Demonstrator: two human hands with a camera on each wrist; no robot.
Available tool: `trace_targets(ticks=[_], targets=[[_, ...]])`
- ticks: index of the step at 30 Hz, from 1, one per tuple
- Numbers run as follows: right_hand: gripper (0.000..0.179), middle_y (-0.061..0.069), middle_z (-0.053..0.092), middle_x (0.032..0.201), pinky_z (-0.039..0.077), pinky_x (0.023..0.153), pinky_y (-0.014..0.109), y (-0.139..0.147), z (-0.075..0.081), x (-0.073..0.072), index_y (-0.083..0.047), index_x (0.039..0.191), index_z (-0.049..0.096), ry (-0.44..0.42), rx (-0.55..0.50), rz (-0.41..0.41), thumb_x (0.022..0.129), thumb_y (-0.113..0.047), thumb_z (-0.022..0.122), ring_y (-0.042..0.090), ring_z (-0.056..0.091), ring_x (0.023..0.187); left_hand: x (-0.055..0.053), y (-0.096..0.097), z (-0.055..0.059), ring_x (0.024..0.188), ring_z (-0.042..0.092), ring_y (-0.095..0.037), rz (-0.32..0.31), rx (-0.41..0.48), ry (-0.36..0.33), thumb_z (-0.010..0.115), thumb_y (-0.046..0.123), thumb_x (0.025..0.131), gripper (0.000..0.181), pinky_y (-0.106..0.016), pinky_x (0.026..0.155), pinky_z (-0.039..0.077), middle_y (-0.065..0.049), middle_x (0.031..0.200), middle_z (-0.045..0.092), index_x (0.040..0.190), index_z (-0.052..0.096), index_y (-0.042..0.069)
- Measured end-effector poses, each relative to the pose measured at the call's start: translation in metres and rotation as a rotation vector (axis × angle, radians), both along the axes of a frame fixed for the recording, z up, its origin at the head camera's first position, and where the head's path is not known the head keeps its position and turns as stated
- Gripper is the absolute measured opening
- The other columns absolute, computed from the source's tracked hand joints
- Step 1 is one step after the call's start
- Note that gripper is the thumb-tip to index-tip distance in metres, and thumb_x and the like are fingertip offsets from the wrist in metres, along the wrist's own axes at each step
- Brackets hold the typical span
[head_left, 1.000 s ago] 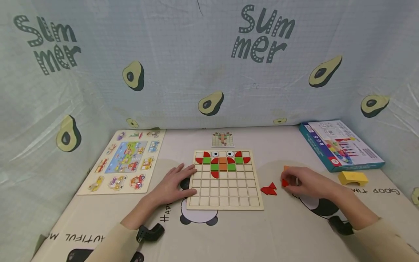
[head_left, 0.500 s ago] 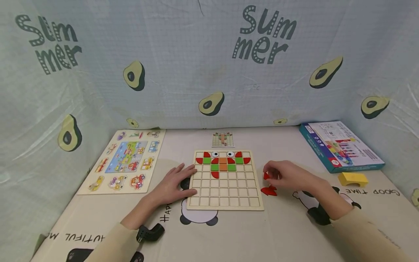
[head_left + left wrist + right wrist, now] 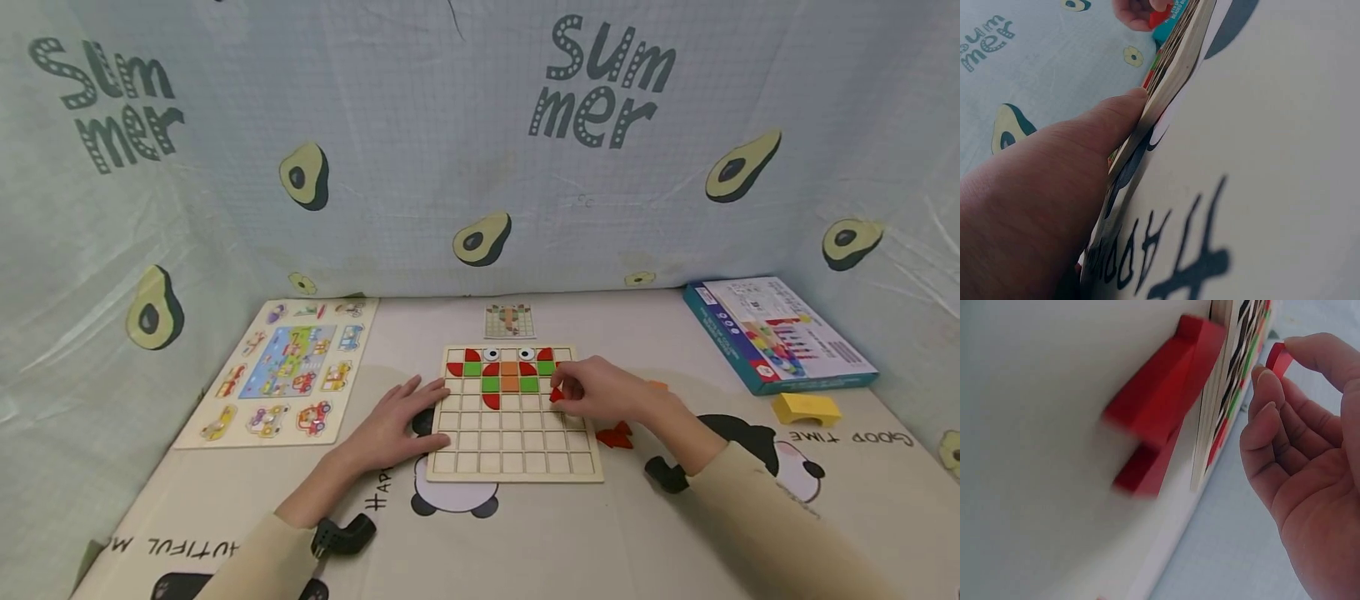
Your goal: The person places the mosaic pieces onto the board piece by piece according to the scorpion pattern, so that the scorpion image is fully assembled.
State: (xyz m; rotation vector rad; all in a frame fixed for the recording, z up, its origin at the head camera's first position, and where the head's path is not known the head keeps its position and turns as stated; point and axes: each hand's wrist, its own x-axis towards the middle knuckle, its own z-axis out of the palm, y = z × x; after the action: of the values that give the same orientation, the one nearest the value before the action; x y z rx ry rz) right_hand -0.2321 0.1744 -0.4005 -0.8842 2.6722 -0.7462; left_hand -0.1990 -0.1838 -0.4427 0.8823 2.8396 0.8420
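A wooden grid board lies on the table with red, green, orange and googly-eye pieces set in its upper rows. Fingers spread, my left hand rests on the board's left edge; the left wrist view shows its thumb against that edge. My right hand is over the board's right side. Between thumb and fingertips it pinches a small red block. Right of the board, several red pieces lie on the cloth. An orange piece shows partly behind the right forearm.
Behind the board lies a small pattern card. A vehicle puzzle board occupies the left side. At the right are a blue-edged toy box and a yellow arch block. Patterned cloth walls enclose the table.
My right hand has moved left with the red block, from the cloth past the loose red pieces to over the board's right side. The left hand has stayed in place.
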Motion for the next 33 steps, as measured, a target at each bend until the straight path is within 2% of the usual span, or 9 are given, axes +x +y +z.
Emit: trace_targets(ticks=[8, 16, 22, 28, 33], targets=[[0.018, -0.004, 0.058, 0.076, 0.048, 0.065, 0.026, -0.024, -0.004, -0.006, -0.009, 0.105, 0.069, -0.033, 0.039, -0.026, 0.092, -0.020, 0.076, 0.013, 0.054, 0.073, 0.000, -0.001, -0.004, 0.150, 0.018, -0.040, -0.011, 0.004, 0.002, 0.073, 0.045, 0.090, 0.073, -0.058, 0.119, 0.013, -0.008, 0.159, 0.038, 0.150, 0.050, 0.011], [0.020, -0.004, 0.058, 0.073, 0.048, 0.062, 0.026, -0.035, -0.003, -0.005, -0.006, 0.104, 0.069, -0.010, 0.071, -0.030, 0.091, -0.019, 0.077, 0.013, 0.053, 0.067, -0.001, 0.001, -0.005, 0.150, 0.019, -0.040, -0.004, 0.001, 0.005, 0.072, 0.046, 0.090, 0.073, -0.058, 0.119, 0.013, -0.008, 0.159, 0.039, 0.150, 0.050, 0.011], [0.020, -0.005, 0.059, 0.075, 0.049, 0.064, 0.026, -0.034, -0.004, -0.006, -0.008, 0.101, 0.069, -0.005, 0.067, -0.047, 0.091, -0.022, 0.078, 0.012, 0.054, 0.070, -0.001, 0.001, -0.005, 0.150, 0.018, -0.039, -0.002, -0.008, 0.007, 0.072, 0.045, 0.091, 0.072, -0.058, 0.119, 0.013, -0.008, 0.159, 0.039, 0.150, 0.050, 0.011], [0.019, -0.005, 0.060, 0.078, 0.050, 0.065, 0.027, -0.025, -0.004, -0.006, -0.008, 0.100, 0.069, -0.012, 0.010, -0.034, 0.090, -0.021, 0.079, 0.012, 0.055, 0.071, -0.001, 0.000, -0.003, 0.150, 0.019, -0.041, -0.007, 0.001, 0.015, 0.071, 0.045, 0.092, 0.071, -0.059, 0.119, 0.013, -0.009, 0.159, 0.039, 0.150, 0.050, 0.009], [0.021, -0.005, 0.059, 0.078, 0.050, 0.065, 0.027, -0.021, -0.003, -0.006, -0.008, 0.102, 0.069, -0.029, 0.009, -0.018, 0.089, -0.021, 0.080, 0.012, 0.054, 0.072, -0.001, -0.001, -0.002, 0.150, 0.018, -0.041, -0.003, -0.003, 0.013, 0.072, 0.044, 0.092, 0.071, -0.058, 0.119, 0.013, -0.009, 0.159, 0.039, 0.150, 0.050, 0.009]])
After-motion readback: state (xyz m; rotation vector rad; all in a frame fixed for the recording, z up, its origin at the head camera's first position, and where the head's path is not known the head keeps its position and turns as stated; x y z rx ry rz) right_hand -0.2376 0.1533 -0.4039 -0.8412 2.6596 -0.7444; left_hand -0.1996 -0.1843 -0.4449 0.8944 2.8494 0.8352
